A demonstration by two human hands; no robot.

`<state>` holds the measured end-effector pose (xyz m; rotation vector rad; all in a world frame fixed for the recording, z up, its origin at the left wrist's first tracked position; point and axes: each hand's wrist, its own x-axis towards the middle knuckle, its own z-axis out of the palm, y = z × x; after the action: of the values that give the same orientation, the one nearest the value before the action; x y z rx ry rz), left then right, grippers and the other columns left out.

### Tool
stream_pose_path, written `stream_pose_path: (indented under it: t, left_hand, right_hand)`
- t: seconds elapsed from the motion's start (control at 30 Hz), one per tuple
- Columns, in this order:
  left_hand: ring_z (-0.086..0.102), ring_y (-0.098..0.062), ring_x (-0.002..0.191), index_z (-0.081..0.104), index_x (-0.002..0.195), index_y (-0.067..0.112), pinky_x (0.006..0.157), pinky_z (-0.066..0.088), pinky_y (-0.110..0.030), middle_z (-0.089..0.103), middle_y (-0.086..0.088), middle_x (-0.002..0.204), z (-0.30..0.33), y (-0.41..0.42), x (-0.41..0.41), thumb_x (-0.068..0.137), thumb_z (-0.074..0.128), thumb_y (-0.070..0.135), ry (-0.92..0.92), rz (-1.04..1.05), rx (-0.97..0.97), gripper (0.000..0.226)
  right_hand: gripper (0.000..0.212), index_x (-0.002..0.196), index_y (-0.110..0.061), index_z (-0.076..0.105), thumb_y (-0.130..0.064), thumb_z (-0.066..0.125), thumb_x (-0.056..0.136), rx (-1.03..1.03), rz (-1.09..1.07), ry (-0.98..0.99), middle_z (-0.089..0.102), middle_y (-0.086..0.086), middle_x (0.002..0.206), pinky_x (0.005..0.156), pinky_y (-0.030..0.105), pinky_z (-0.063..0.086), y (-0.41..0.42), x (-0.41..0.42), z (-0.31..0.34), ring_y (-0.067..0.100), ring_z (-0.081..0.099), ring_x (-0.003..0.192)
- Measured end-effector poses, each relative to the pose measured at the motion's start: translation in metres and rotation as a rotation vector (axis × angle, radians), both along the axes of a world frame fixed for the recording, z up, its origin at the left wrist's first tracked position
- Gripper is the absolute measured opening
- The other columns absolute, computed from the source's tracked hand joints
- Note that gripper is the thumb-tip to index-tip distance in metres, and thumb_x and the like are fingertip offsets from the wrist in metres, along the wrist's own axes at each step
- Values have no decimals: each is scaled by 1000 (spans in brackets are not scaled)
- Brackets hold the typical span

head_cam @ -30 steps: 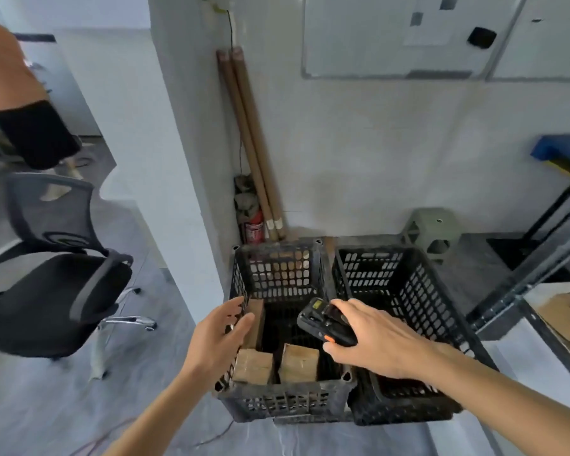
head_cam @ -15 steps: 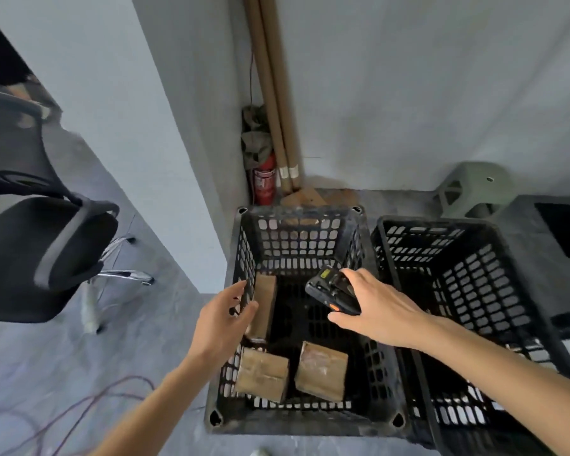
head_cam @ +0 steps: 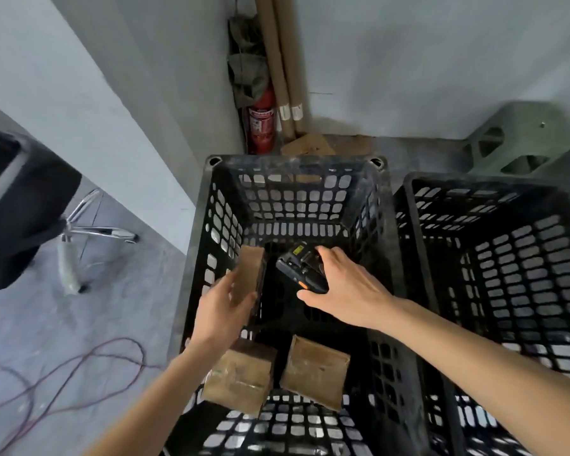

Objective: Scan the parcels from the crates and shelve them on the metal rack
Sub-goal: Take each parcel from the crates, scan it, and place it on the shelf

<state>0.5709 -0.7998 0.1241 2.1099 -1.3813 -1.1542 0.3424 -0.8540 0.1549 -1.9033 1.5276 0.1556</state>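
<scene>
1. I see two black slotted crates side by side on the grey floor; the left crate (head_cam: 297,179) holds the parcels, and the right crate (head_cam: 494,258) stands just beside it, its rim touching or nearly so.
2. An office chair (head_cam: 20,205) sits at the far left, well apart from the crates, with a reddish cable (head_cam: 89,357) looping over the floor near it.
3. Two cardboard tubes (head_cam: 282,60) lean upright in the corner, a red fire extinguisher (head_cam: 260,123) beside them.
4. Two brown parcels lie flat at the crate's near end: one at left (head_cam: 241,376), one at right (head_cam: 315,371), close together.
5. A third parcel (head_cam: 249,274) stands on edge against the left wall, its long axis running from near to far along that wall.
6. My left hand (head_cam: 222,307) grasps this upright parcel at its near end, fingers wrapped over it.
7. My right hand (head_cam: 346,287) is clenched around a black handheld scanner (head_cam: 300,266), whose long axis lies diagonally, its far end tilted towards the crate's far-left side.
</scene>
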Motion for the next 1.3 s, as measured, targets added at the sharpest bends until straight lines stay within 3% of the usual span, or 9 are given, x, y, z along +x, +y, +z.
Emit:
stream_pose_path:
  t: [0.13,0.27,0.4,0.47,0.77,0.93,1.07,1.17,1.3]
  left_hand:
    - [62,-13,102,42,152,19,77,48,-17,62,-2,137,-25,-4,-1,98,64,23,-11,33,66,59]
    - [51,-9,103,47,149,20,91,47,-29,61,-3,133,-42,-12,-6,98,64,20,-61,44,105,54]
    - [59,-19,107,50,145,24,94,57,-45,55,9,113,-60,-18,-8,94,70,25,-119,71,122,55]
    - [58,-23,116,50,145,25,98,54,-48,59,5,123,-67,-18,-11,93,70,24,-184,78,85,56]
    - [58,-33,116,57,133,10,96,52,-38,64,-11,126,-98,-11,-19,86,76,18,-580,-192,54,51]
    - [65,-29,105,57,131,14,70,54,-35,62,-9,126,-92,-13,-23,86,76,26,-619,-162,60,50]
    - [66,-29,92,57,125,17,63,43,-32,60,-5,116,-80,-21,-22,90,71,29,-564,-129,105,40]
    - [61,-24,83,59,116,23,66,50,-36,57,1,106,-65,-23,-20,91,63,29,-400,-36,74,26]
    - [61,-16,94,57,139,28,74,53,-29,60,3,123,-40,-20,-11,87,74,31,-195,17,-48,56]
  right_hand:
    - [96,160,-14,19,-66,62,91,40,-16,-6,43,2,138,94,35,49,-11,-4,-26,23,55,121]
    - [95,159,-14,22,-64,64,90,72,-31,-12,43,3,137,93,33,47,-20,-7,-44,24,54,122]
    - [89,154,-15,26,-62,66,90,77,-33,2,44,3,132,92,38,51,-26,-5,-53,25,56,116]
    - [88,154,-15,26,-62,66,90,75,-17,11,44,2,130,91,39,52,-29,-2,-57,24,56,113]
    - [94,159,-15,20,-63,65,90,70,13,1,42,1,139,94,38,50,-31,1,-61,24,54,121]
    - [95,159,-15,21,-63,66,90,62,28,-1,43,2,139,95,40,51,-30,1,-62,23,55,120]
    - [94,158,-16,23,-64,65,89,37,14,-14,44,0,136,94,39,52,-29,0,-58,22,56,118]
    - [96,159,-17,22,-66,65,88,14,-4,-28,45,0,137,95,39,53,-28,-3,-52,21,56,118]
    - [93,157,-21,25,-67,66,87,-9,-45,-75,47,-4,136,96,36,51,-23,-6,-31,19,56,119]
